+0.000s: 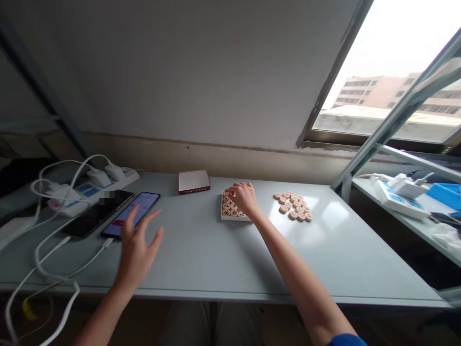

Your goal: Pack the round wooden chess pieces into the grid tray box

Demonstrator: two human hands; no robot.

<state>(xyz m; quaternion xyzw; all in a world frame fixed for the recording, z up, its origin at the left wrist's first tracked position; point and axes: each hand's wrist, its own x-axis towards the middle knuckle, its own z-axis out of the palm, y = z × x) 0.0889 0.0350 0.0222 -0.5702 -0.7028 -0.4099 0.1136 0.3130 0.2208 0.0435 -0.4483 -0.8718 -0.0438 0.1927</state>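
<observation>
A shallow white box [234,218] on the table holds rows of round wooden xiangqi pieces [226,212] with dark characters. Over its top right part is my right hand [245,198], fingers bent down and closed at a piece with a red mark near the fingertips. The hand hides much of the box. To its right lies a loose cluster of wooden xiangqi pieces [295,206]. My left hand [139,245] hovers at the left with fingers spread and nothing in them. It overlaps the lower right part of a phone [144,204] with a lit screen.
A red-edged box lid [194,181] lies near the wall. A dark phone [97,214], a power strip [93,190] with plugs and tangled white cables [54,276] take up the left side. Bed-frame bars [374,125] and another power strip [399,199] stand at the right.
</observation>
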